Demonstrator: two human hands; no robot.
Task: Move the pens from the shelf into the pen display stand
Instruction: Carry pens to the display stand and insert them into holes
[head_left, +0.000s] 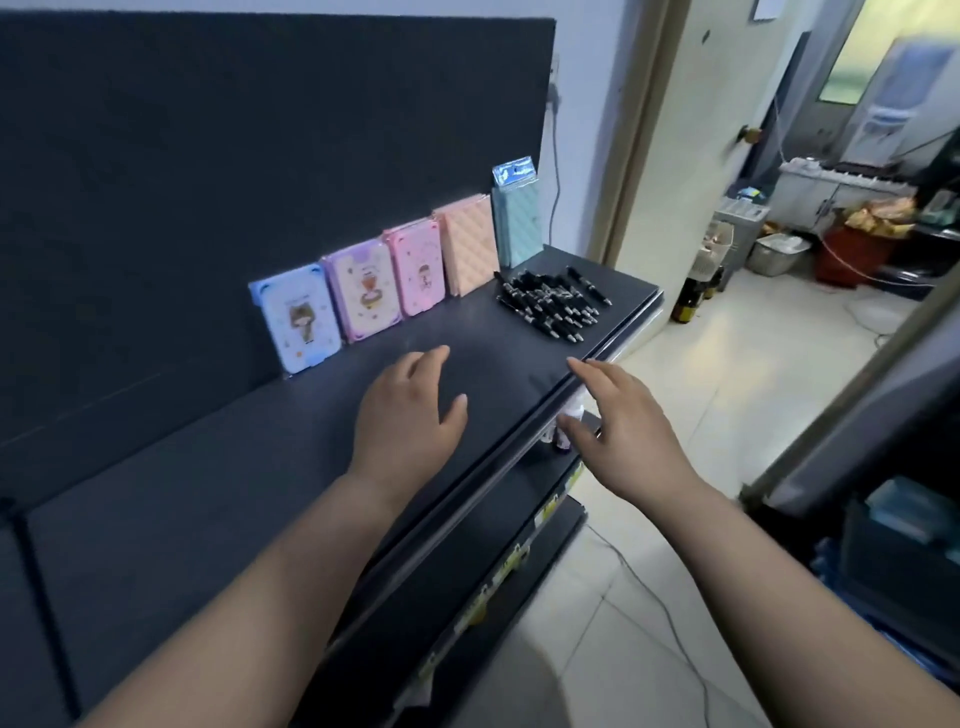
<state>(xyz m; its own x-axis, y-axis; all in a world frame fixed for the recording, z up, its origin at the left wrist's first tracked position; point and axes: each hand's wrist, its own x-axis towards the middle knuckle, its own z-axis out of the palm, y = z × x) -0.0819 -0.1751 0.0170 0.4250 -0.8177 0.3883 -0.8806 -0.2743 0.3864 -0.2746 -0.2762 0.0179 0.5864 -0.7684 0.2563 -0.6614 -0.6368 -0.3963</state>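
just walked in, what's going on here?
A person is reaching both bare hands out over a dark shelf. The left hand is over the shelf top and the right hand is at its front edge. Both are open and hold nothing. The black pens lie in a loose pile at the far right end, untouched. What look like five pastel notebooks lean against the back panel. No pen display stand is in view.

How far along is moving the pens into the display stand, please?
Nothing looks done: the pens lie heaped at the far end of the shelf. Nothing is in hand: the left hand is open over the shelf, the right hand open at its front edge. All pens remain; no display stand is in view.
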